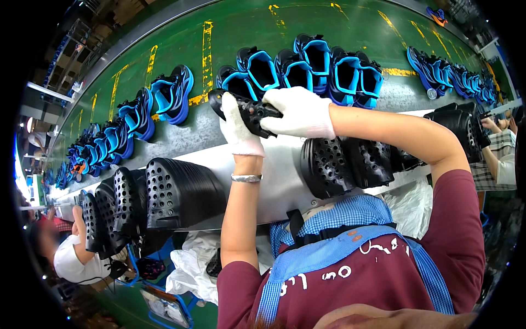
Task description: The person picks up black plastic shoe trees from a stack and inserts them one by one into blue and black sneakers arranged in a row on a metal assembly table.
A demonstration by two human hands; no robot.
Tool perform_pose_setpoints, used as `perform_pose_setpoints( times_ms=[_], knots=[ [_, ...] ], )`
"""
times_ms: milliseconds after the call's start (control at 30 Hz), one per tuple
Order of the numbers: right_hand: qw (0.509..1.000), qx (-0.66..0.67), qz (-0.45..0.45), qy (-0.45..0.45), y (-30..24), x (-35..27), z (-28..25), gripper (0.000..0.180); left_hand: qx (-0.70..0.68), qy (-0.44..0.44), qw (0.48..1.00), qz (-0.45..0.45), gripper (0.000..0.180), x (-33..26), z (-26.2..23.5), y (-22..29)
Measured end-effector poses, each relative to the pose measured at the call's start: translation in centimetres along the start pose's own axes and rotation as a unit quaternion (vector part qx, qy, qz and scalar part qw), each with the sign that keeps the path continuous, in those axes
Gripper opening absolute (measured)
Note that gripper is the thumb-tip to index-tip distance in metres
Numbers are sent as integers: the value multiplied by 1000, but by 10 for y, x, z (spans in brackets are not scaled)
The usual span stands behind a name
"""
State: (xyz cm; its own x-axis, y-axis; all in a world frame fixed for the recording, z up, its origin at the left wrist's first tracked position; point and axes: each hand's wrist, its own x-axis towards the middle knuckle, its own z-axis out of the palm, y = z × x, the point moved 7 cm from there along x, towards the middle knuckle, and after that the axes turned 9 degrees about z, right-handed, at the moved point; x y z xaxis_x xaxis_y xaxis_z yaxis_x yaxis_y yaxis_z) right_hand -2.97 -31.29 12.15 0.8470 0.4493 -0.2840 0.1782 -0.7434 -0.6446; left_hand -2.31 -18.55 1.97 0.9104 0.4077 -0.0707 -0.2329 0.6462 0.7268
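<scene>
Over the front edge of the metal work surface, I hold a black plastic shoe insert [253, 114], toe-shaped and dotted with round holes. My left hand [239, 127], in a white glove, is closed around its left part, thumb on top. My right hand [301, 112], also gloved in white, grips the right end. Just beyond the insert stands a group of black sports shoes [296, 71] with bright blue linings, their openings facing me. Nested stacks of similar black inserts lie near my hands: one stack [183, 192] to the left, another [329, 167] to the right.
More blue-and-black shoes [112, 137] run along the green belt [186, 44] at the left, with another row [438, 74] at the right. Further insert stacks [101, 214] stand farther left. A white plastic bag [200, 263] hangs below the surface. Other people [76, 255] sit on both sides.
</scene>
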Motion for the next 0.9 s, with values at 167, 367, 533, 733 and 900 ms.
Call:
perform_pose_setpoints(
  times_ms=[167, 367, 533, 733, 900],
  knots=[
    [987, -141, -54, 46, 8, 31, -9, 37, 317, -72, 944, -59, 66, 7, -14, 15],
    [969, -246, -5, 10, 16, 53, -29, 35, 568, -270, 756, 182, 33, -3, -18, 1],
    [938, -338, 50, -63, -1, 92, -31, 36, 621, -285, 685, 252, 27, 12, -6, -10],
    [902, -430, 6, -43, -27, 140, 21, 27, 616, -242, 703, 261, 23, 16, -12, -11],
    [923, -384, 6, 6, -11, 157, 59, 25, 642, -240, 687, 242, 23, 18, -20, -20]
  ],
)
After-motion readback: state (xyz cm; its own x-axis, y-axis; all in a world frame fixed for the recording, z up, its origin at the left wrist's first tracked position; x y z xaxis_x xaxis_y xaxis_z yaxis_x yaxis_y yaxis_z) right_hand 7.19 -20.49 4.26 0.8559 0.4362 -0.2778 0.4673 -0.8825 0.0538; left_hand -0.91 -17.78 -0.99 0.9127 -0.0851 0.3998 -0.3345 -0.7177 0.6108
